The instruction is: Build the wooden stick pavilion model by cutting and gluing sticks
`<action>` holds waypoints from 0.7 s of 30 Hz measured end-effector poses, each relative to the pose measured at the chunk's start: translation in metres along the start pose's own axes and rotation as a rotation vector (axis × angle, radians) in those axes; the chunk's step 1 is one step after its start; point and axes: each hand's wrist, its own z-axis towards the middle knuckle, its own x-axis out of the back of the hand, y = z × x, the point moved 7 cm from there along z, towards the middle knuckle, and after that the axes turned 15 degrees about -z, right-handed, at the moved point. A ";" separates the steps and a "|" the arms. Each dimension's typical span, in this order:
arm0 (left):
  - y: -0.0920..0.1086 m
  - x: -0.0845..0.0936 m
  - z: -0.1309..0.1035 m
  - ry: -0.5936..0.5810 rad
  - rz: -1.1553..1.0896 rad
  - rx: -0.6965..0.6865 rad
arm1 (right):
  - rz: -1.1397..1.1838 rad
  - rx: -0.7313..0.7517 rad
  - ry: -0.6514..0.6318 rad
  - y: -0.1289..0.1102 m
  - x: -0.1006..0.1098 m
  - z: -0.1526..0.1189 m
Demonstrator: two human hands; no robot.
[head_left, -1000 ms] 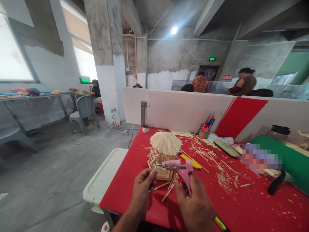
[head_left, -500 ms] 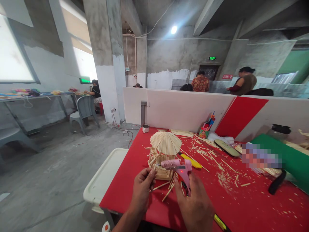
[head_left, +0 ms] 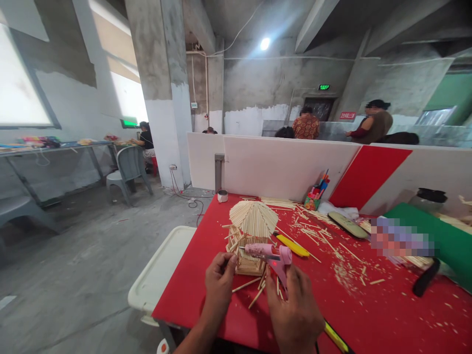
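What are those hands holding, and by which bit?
The right hand holds the pink glue gun by its handle. I can't tell whether the left hand is holding anything.

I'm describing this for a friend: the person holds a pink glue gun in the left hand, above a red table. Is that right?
Not quite: the head view shows the pink glue gun in the right hand, not the left hand, above the red table.

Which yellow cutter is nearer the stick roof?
The far cutter, by the roof's lower right edge; the near cutter lies beside the right hand, at the picture's bottom.
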 end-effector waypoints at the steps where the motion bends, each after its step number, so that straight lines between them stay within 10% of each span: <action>1: 0.002 0.000 0.001 -0.007 0.039 -0.043 | 0.002 -0.001 0.009 -0.001 0.000 0.000; 9: 0.003 0.000 0.000 -0.013 0.236 -0.197 | 0.004 -0.015 0.067 -0.005 0.001 0.002; 21: 0.003 -0.001 0.000 0.119 0.082 -0.054 | -0.005 0.001 0.083 -0.010 -0.002 0.003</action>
